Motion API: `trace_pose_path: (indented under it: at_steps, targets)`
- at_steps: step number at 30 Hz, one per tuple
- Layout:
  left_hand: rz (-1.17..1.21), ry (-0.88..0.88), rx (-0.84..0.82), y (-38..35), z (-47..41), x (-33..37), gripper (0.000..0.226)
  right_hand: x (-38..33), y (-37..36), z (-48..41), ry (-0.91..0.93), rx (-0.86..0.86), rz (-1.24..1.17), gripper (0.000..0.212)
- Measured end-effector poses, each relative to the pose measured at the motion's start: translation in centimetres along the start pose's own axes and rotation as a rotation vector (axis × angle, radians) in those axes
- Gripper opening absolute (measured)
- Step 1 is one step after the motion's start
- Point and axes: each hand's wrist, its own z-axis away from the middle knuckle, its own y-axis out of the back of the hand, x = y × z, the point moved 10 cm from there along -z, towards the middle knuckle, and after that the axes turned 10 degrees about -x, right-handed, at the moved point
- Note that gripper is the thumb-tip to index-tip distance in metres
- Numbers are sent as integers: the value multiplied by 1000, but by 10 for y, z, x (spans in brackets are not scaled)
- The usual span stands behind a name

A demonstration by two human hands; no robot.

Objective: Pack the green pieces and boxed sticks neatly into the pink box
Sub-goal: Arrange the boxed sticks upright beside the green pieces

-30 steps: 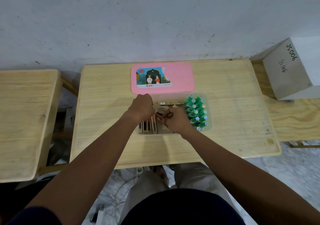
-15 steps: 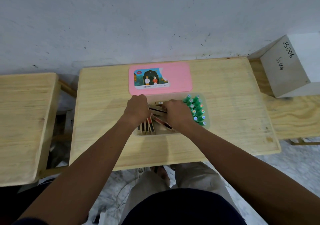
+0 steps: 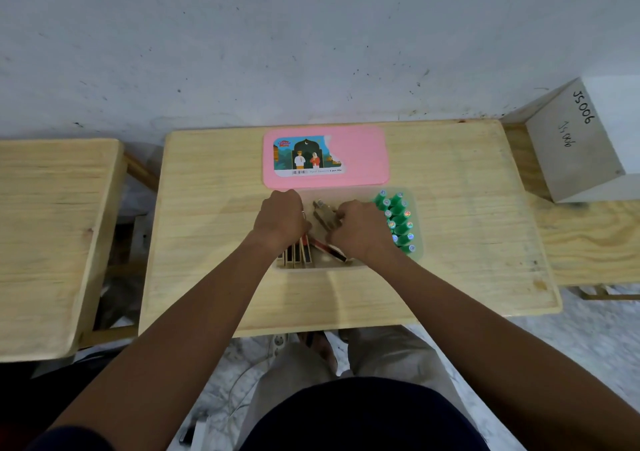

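I see green pieces point(image 3: 398, 222) packed in tray point(image 3: 417, 256), just right of right hand point(image 3: 363, 228). Stick boxes point(image 3: 298, 254) upright below left hand point(image 3: 280, 220); some askew. Both hands curled on loose boxes point(image 3: 325, 216). Lid point(image 3: 360, 159) off, beyond hands on counter point(image 3: 467, 208).

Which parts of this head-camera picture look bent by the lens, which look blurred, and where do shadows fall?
Head view: the wide lens bows the table edges and splays the forearms toward the lower corners; the boxed sticks between the left hand and right hand are smeared, while the green pieces stay fairly sharp; light is soft and even, with faint shadow under the arms and no strong glare.
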Motion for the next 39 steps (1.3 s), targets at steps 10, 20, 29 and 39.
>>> trace_pose_path:
  at_steps: [10, 20, 29, 39]
  targets:
    - [8, -23, -41, 2, -6, 6, 44, -7, -1, 14, 84, 90, 273, 31]
    - [2, -19, -52, 4, -7, -2, 29, -46, -22, 8, 162, -15, 457, 10]
    - [-1, -80, -51, -1, -11, 7, 12, -22, -11, 0, 96, 94, 120, 21]
    - [-241, -226, -69, -20, -16, 21, 18, -8, -16, 9, 3, 56, 92, 11]
